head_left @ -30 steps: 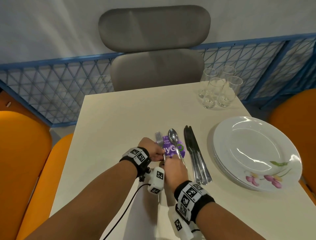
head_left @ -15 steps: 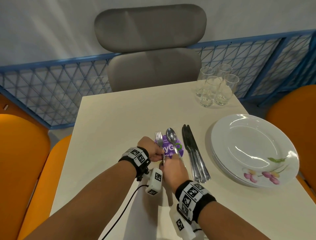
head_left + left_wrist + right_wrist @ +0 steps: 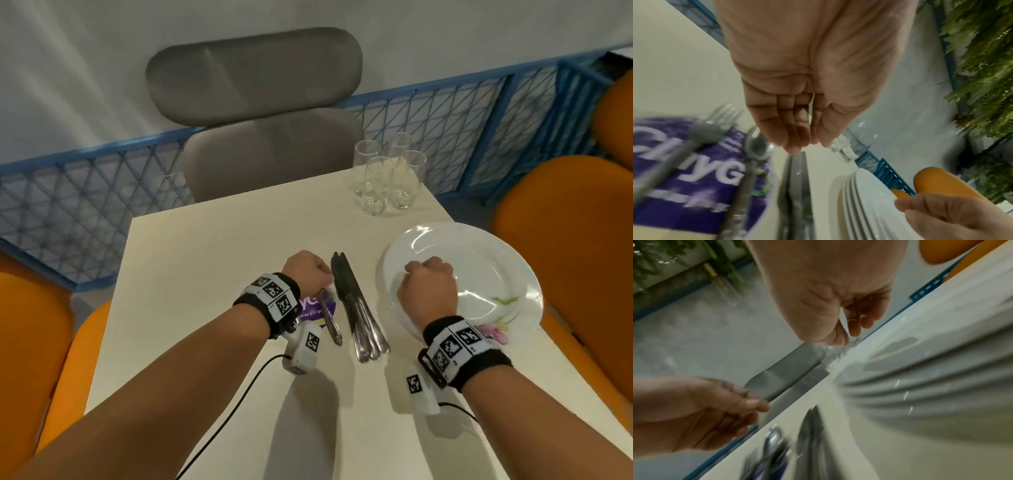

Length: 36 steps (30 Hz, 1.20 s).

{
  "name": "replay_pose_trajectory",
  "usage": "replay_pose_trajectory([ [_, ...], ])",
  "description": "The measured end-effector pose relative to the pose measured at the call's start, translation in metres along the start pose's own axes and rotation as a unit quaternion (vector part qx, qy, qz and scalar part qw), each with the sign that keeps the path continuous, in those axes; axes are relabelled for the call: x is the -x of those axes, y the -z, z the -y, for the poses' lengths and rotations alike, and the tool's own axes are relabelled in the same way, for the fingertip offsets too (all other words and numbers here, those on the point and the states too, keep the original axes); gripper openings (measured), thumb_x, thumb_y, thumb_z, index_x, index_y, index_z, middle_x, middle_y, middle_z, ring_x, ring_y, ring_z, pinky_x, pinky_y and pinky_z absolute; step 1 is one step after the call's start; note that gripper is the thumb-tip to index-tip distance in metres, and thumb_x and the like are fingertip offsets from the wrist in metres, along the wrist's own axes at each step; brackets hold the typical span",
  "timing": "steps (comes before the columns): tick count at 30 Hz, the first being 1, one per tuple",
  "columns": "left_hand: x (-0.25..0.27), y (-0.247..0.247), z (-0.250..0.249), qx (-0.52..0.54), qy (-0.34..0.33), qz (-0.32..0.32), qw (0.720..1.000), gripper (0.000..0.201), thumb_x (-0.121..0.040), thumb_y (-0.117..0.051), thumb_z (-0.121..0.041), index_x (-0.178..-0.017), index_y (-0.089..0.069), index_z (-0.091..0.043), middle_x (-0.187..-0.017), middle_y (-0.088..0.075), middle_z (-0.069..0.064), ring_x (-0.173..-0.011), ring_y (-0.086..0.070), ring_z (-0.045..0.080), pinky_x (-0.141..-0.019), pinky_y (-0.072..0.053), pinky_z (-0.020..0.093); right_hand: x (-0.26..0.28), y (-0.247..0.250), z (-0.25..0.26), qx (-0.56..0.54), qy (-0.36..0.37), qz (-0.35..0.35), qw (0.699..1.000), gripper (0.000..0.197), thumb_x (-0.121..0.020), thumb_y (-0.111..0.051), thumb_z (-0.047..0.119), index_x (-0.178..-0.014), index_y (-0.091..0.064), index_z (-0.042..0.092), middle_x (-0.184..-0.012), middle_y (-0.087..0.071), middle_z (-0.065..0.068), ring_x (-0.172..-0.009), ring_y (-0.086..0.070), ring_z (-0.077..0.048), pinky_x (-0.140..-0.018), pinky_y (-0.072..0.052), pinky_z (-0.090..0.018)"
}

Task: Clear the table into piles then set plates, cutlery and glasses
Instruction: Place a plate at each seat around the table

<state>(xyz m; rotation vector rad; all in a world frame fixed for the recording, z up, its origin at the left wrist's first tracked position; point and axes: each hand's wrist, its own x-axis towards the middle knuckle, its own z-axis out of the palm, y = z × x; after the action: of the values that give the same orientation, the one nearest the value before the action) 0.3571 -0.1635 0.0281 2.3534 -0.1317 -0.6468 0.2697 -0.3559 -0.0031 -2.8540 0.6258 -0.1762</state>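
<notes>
A stack of white flowered plates (image 3: 513, 260) sits at the table's right side. My right hand (image 3: 426, 287) hovers over its left rim with loosely curled fingers (image 3: 855, 321), holding nothing. Several knives (image 3: 356, 308) lie side by side left of the plates. A fork (image 3: 719, 120) and a spoon (image 3: 757, 146) rest on a purple printed card (image 3: 684, 186). My left hand (image 3: 308, 270) hangs just above them, with relaxed fingers (image 3: 795, 129) and nothing in its grasp. Several clear glasses (image 3: 383, 178) stand grouped at the far right corner.
The cream table (image 3: 205, 274) has bare surface on its left and far side. A grey chair (image 3: 257, 102) stands at the far edge, and orange chairs (image 3: 565, 240) flank both sides. A blue mesh fence (image 3: 85, 192) runs behind.
My right hand left the fork and spoon and moved right, over the plate stack's rim. My left hand stays above the cutlery on the card.
</notes>
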Motion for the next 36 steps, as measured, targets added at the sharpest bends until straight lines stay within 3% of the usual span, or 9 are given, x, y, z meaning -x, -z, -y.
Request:
replay_pose_trajectory([
  [4,-0.019,-0.03,-0.039,0.007,-0.026,0.018,0.999,0.023,-0.086,-0.065,-0.015,-0.106,-0.068,-0.005,-0.099,-0.07,0.015,-0.085,-0.065,0.026,-0.086,-0.055,0.034,-0.018,0.023,-0.059,0.063,-0.138,0.021,0.988,0.035,-0.087,-0.048,0.016,-0.117,-0.059,0.004,-0.121,-0.051,-0.024,-0.112,-0.044,-0.041,-0.092,-0.04,-0.046],
  [7,-0.027,-0.051,-0.065,-0.005,-0.025,0.029,0.999,0.031,-0.086,-0.064,-0.017,-0.115,-0.064,-0.006,-0.105,-0.068,0.012,-0.075,-0.064,0.02,-0.078,-0.053,0.028,-0.028,0.032,-0.093,0.067,-0.232,0.061,0.968,0.04,-0.088,-0.046,0.022,-0.124,-0.051,0.005,-0.132,-0.041,-0.023,-0.12,-0.036,-0.041,-0.098,-0.035,-0.048],
  [10,-0.033,-0.067,-0.086,-0.026,-0.021,0.038,0.999,0.026,-0.083,-0.064,-0.02,-0.107,-0.065,-0.01,-0.112,-0.063,0.009,-0.103,-0.064,0.029,-0.092,-0.053,0.04,-0.034,0.036,-0.118,0.068,-0.287,0.104,0.95,0.048,-0.091,-0.047,0.032,-0.133,-0.044,0.008,-0.136,-0.036,-0.019,-0.123,-0.033,-0.038,-0.098,-0.036,-0.047],
  [12,-0.036,-0.074,-0.099,-0.048,-0.011,0.045,0.998,0.002,-0.084,-0.061,-0.017,-0.083,-0.061,-0.015,-0.1,-0.06,0.009,-0.096,-0.064,0.03,-0.091,-0.053,0.041,-0.038,0.037,-0.129,0.06,-0.3,0.126,0.944,0.053,-0.091,-0.049,0.033,-0.136,-0.039,0.006,-0.138,-0.033,-0.019,-0.124,-0.033,-0.037,-0.096,-0.039,-0.047],
  [15,-0.044,-0.082,-0.109,-0.055,0.005,0.03,0.998,0.037,-0.081,-0.06,-0.01,-0.055,-0.035,-0.018,-0.065,-0.042,0.002,-0.063,-0.048,0.025,-0.062,-0.045,0.034,-0.043,0.043,-0.141,0.069,-0.3,0.148,0.94,0.053,-0.093,-0.045,0.033,-0.135,-0.037,0.0,-0.136,-0.035,-0.022,-0.123,-0.037,-0.037,-0.094,-0.042,-0.044],
  [20,-0.05,-0.086,-0.116,-0.062,0.029,0.03,0.997,0.009,-0.086,-0.056,-0.01,-0.078,-0.053,-0.013,-0.079,-0.052,0.004,-0.095,-0.06,0.031,-0.088,-0.056,0.042,-0.047,0.041,-0.158,0.047,-0.248,0.201,0.946,0.04,-0.094,-0.042,0.022,-0.126,-0.052,-0.001,-0.127,-0.053,-0.023,-0.114,-0.054,-0.036,-0.089,-0.046,-0.041],
  [24,-0.055,-0.089,-0.114,-0.052,0.029,0.012,0.998,0.012,-0.083,-0.054,-0.005,-0.073,-0.055,-0.011,-0.105,-0.067,0.022,-0.1,-0.066,0.038,-0.083,-0.057,0.047,-0.043,0.044,-0.157,-0.005,-0.305,0.221,0.926,0.048,-0.092,-0.047,0.027,-0.129,-0.046,-0.004,-0.123,-0.054,-0.025,-0.101,-0.061,-0.035,-0.075,-0.051,-0.035],
  [27,-0.058,-0.088,-0.114,-0.047,0.037,0.002,0.998,0.008,-0.083,-0.056,-0.006,-0.084,-0.062,-0.001,-0.098,-0.068,0.022,-0.098,-0.066,0.038,-0.081,-0.058,0.048,-0.043,0.042,-0.159,-0.017,-0.32,0.223,0.921,0.049,-0.095,-0.047,0.025,-0.133,-0.038,-0.005,-0.126,-0.052,-0.027,-0.103,-0.06,-0.034,-0.078,-0.052,-0.034],
  [36,-0.065,-0.09,-0.108,-0.027,0.082,-0.001,0.996,0.02,-0.084,-0.058,-0.008,-0.065,-0.055,-0.002,-0.062,-0.057,0.016,-0.065,-0.057,0.031,-0.064,-0.05,0.034,-0.04,0.045,-0.161,-0.044,-0.335,0.232,0.912,0.047,-0.094,-0.046,0.017,-0.136,-0.033,-0.001,-0.129,-0.042,-0.027,-0.098,-0.062,-0.036,-0.086,-0.055,-0.042],
])
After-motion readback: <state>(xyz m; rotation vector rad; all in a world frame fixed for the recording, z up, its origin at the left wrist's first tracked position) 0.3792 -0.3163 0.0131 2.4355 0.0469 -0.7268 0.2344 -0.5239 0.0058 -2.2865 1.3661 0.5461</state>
